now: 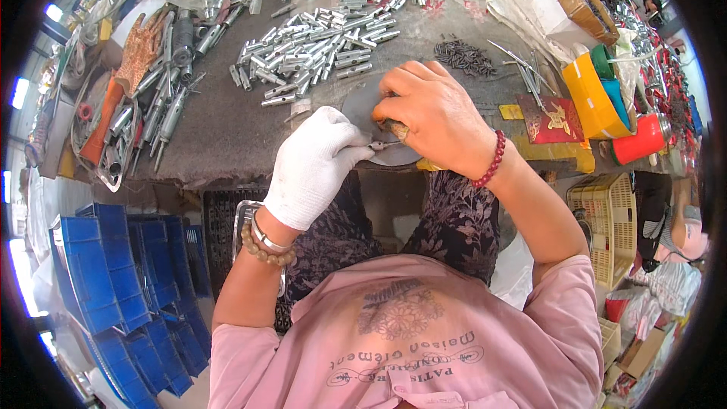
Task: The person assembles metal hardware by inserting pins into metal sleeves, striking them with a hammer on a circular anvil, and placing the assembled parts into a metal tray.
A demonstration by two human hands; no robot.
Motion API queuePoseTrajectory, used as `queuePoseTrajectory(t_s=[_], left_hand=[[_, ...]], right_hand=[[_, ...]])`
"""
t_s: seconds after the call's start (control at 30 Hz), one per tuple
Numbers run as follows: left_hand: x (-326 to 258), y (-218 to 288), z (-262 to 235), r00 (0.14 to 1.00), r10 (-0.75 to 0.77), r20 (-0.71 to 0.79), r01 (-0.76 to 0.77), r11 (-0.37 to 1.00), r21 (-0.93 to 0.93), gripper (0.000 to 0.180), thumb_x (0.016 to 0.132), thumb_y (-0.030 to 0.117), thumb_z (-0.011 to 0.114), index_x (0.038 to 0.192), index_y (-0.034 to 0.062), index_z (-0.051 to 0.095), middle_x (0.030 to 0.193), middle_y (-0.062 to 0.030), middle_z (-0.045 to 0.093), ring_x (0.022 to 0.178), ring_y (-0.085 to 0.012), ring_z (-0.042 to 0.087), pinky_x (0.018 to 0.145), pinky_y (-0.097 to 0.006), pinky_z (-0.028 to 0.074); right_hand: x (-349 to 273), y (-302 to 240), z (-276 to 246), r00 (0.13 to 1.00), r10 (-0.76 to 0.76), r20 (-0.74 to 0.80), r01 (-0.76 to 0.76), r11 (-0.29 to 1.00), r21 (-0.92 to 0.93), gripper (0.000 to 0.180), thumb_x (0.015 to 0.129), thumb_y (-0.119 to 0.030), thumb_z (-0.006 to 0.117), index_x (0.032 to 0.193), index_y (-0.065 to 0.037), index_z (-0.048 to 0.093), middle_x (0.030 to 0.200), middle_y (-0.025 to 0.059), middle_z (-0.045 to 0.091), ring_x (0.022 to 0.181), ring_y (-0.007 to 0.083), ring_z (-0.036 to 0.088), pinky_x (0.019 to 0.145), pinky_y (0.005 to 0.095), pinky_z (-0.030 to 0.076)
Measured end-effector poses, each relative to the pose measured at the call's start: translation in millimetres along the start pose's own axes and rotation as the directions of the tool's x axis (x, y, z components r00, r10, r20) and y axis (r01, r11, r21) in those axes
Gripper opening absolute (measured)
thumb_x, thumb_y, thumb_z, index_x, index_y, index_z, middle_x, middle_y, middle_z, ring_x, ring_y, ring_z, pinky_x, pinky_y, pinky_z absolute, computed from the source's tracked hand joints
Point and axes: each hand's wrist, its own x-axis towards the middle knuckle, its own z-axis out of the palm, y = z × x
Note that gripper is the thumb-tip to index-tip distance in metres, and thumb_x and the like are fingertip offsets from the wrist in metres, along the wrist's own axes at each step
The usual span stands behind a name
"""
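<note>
My left hand (313, 168), in a white knit glove, is at the table's near edge. Its thumb and forefinger pinch a small metal part (376, 146). Just to the right, my bare right hand (439, 113) is closed, its fingers curled down beside that part. A brownish piece (397, 130) shows at its fingertips; what the fingers grip is mostly hidden. Beneath both hands lies a grey round plate (362, 106). Beyond them is a heap of silvery metal tubes (318, 45), with a small pile of dark screws or pins (463, 57) to its right.
Air screwdrivers (170, 113) and an orange glove (140, 49) lie at the left. Thin metal rods (526, 72), a red packet (550, 119), a yellow holder (591, 95) and a red canister (640, 138) are at the right. Blue bins (102, 269) and a yellow crate (603, 220) flank my legs.
</note>
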Motion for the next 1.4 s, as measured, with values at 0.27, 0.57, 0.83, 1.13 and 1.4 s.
queuePoseTrajectory(t_s=[0.27,0.57,0.83,1.13,1.4], left_hand=[[-1.2,1.2,-0.3,1.000,0.005,-0.002,-0.005,1.000,0.005,0.013,0.083,0.006,0.085,0.094,0.0037,0.078,0.093,-0.0100,0.067,0.093,-0.0303,0.067,0.085,-0.039,0.054],[0.5,4.0,-1.7,0.999,-0.022,0.025,0.022,0.999,-0.038,0.018,0.084,0.005,0.086,0.100,0.0021,0.078,0.095,-0.0105,0.067,0.092,-0.0284,0.067,0.085,-0.038,0.054],[1.7,5.1,-3.8,0.999,-0.032,0.030,0.034,0.997,-0.072,0.017,0.084,0.002,0.085,0.100,0.0003,0.080,0.095,-0.0096,0.070,0.092,-0.0263,0.066,0.086,-0.037,0.053],[2.7,3.7,-3.6,0.999,-0.004,0.033,0.004,1.000,-0.022,0.017,0.084,0.005,0.086,0.099,0.0011,0.079,0.095,-0.0108,0.069,0.090,-0.0277,0.068,0.083,-0.037,0.054],[2.9,4.8,-1.9,0.999,-0.029,0.023,0.031,0.998,-0.061,0.016,0.083,0.003,0.086,0.098,0.0015,0.079,0.094,-0.0095,0.068,0.091,-0.0267,0.067,0.084,-0.037,0.053]], right_hand=[[-5.8,-1.3,-3.0,1.000,-0.018,0.012,0.018,1.000,-0.008,0.025,0.080,-0.005,0.077,0.104,-0.011,0.077,0.109,0.0047,0.068,0.112,0.0287,0.065,0.099,0.0446,0.051],[-43.4,-23.8,-8.6,0.976,0.217,-0.025,-0.215,0.974,0.070,0.018,0.080,-0.004,0.076,0.098,-0.009,0.073,0.099,0.0067,0.065,0.099,0.0301,0.068,0.084,0.0448,0.058],[-39.4,-26.0,-12.7,0.991,0.130,-0.036,-0.129,0.991,0.036,0.018,0.078,-0.006,0.078,0.092,-0.007,0.066,0.097,0.0079,0.063,0.094,0.0311,0.067,0.081,0.0448,0.058],[-34.3,-20.6,-13.0,0.997,0.075,-0.026,-0.075,0.997,0.019,0.017,0.078,-0.007,0.077,0.091,-0.007,0.066,0.097,0.0077,0.065,0.095,0.0299,0.069,0.079,0.0446,0.059],[-32.3,-15.7,-2.8,0.997,0.068,-0.019,-0.065,0.990,0.122,0.014,0.080,-0.005,0.076,0.092,-0.006,0.069,0.098,0.0088,0.066,0.095,0.0327,0.070,0.083,0.0451,0.060]])
